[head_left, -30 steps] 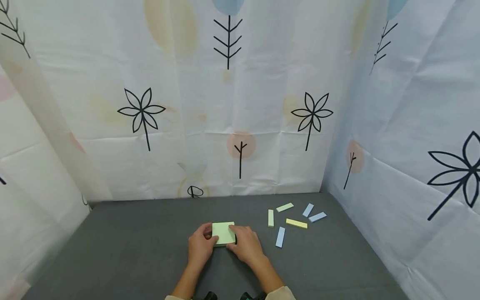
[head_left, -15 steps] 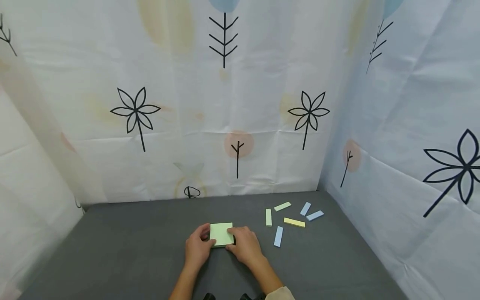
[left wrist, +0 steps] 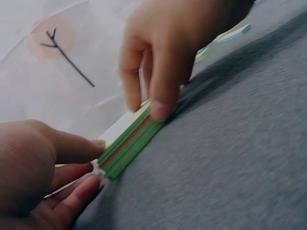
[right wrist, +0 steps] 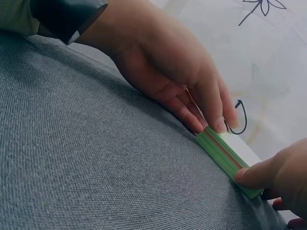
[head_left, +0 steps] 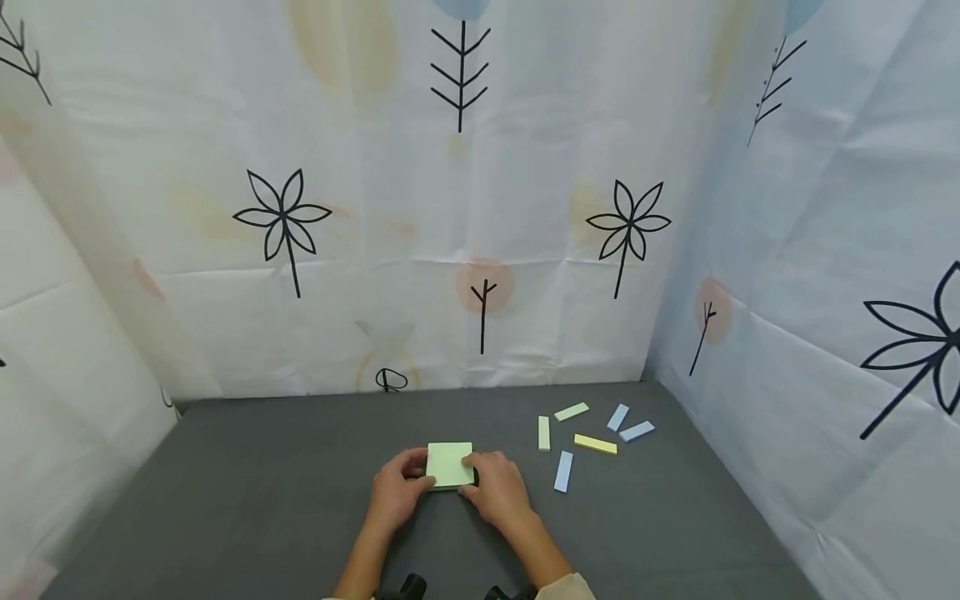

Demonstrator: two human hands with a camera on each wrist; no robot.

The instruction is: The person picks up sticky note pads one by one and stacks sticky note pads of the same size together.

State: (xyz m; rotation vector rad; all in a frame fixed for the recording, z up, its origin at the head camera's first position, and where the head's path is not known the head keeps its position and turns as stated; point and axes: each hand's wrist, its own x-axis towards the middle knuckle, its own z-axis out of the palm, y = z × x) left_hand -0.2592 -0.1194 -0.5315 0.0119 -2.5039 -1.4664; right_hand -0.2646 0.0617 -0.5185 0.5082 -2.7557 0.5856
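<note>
Between both hands, near the middle of the dark grey cloth surface, sits a square, pale green stack of sticky notes (head_left: 449,463). Its side shows green layers with one reddish band (left wrist: 129,143) in the wrist views. My left hand (head_left: 396,492) grips the stack's left side, thumb at the near left corner. With thumb and index finger, my right hand (head_left: 498,492) pinches the right side, the index finger lying over the top edge. In the right wrist view the left hand (right wrist: 163,62) reaches in from the upper left. The stack's underside is hidden.
Right of the stack lie loose thin strips: two pale green ones (head_left: 543,433), a yellow one (head_left: 596,444) and three light blue ones (head_left: 563,472). White patterned fabric (head_left: 420,208) hangs behind and along both sides of the grey surface (head_left: 285,483).
The head view shifts slightly left, then back. Both hands keep their hold on the stack, and it stays in about the same place. The strips stay put.
</note>
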